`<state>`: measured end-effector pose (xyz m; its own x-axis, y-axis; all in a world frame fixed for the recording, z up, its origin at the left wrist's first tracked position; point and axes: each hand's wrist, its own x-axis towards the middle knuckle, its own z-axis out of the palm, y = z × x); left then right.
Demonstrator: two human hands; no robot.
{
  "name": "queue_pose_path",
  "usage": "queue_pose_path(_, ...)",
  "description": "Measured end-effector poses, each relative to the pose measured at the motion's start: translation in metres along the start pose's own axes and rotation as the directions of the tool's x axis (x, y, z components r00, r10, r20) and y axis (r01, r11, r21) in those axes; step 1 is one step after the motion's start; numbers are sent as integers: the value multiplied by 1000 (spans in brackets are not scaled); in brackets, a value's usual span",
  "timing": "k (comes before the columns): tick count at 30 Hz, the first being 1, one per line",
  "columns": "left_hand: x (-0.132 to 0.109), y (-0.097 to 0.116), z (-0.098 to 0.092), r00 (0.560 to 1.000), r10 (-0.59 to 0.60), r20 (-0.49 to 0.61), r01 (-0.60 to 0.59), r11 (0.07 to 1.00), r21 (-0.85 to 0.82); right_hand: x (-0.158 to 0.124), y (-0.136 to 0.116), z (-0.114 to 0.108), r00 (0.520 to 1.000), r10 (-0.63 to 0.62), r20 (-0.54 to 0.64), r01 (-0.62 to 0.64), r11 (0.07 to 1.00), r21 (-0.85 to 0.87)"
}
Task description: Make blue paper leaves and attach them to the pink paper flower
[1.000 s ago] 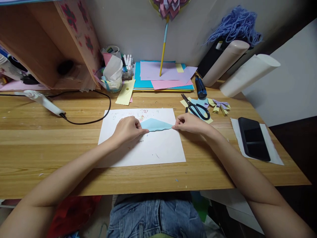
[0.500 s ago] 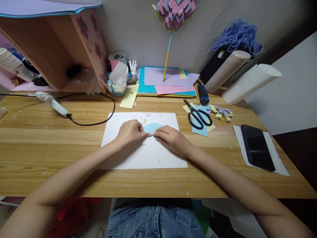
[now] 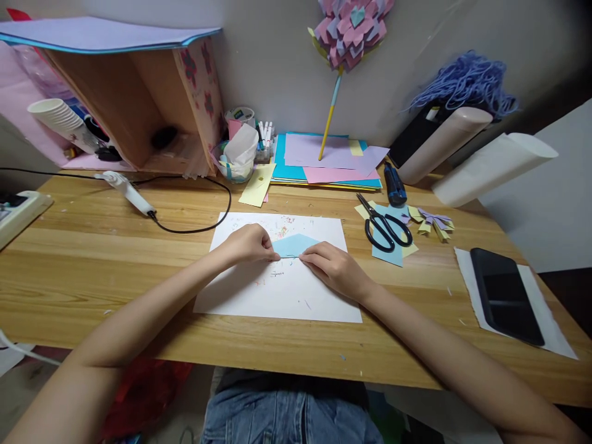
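A folded piece of light blue paper [image 3: 295,245] lies on a marked white sheet [image 3: 277,302], its straight edge toward me and a low peak at the back. My left hand [image 3: 252,242] pinches the blue paper near its left end, thumb and fingertips closed at the near edge. On the other side, my right hand [image 3: 333,265] presses its fingers together on the near edge, right of the middle. Parts of the paper's two ends are hidden under my fingers.
Black-handled scissors [image 3: 383,228] rest on paper scraps at the right, near a blue utility knife [image 3: 394,185]. Beyond lies a phone [image 3: 506,296]. A white glue gun [image 3: 127,192] with its cord is at left. Stacked coloured paper [image 3: 324,176] and a paper flower [image 3: 354,31] stand behind.
My left hand has slid left along the near edge, away from my right fingertips, so more of the blue paper shows between them. The camera view has shifted slightly left.
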<state>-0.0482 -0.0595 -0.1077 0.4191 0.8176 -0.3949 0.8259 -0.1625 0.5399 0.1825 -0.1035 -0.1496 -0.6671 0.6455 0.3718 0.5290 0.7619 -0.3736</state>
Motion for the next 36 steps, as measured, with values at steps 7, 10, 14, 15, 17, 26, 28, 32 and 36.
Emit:
queue_pose_path(7,-1,2,-3,999,-50,10,50,998,36,-1,1,2,1000,-3,-3,3,1000,-3)
queue_pose_path(10,-1,1,-5,998,-54,-28,55,997,48,-2,1,3,1000,0,-4,0,1000,-1)
queue_pose_path(14,3,-5,-11,998,-56,-40,59,996,62,-1,0,2,1000,17,-11,-17,1000,-4)
queue_pose_path(15,4,-7,-12,998,-59,-25,61,996,66,-1,0,1,1000,15,-17,-15,1000,-6)
queue_pose_path(17,5,-11,-16,998,-66,17,64,996,67,-1,-1,1,999,6,-36,-7,1000,-8)
queue_pose_path(26,-4,10,-11,963,268,-27,-267,963,33,0,1,2,998,-1,-58,-6,994,-111)
queue_pose_path(28,-5,20,2,903,410,-130,-385,905,180,2,0,2,998,-2,-55,-6,991,-134)
queue_pose_path(32,2,26,29,827,547,-127,-411,743,528,6,0,2,997,-2,-79,-10,990,-140)
queue_pose_path(36,9,20,41,752,655,-71,-436,576,691,8,0,3,989,62,-135,-68,997,-46)
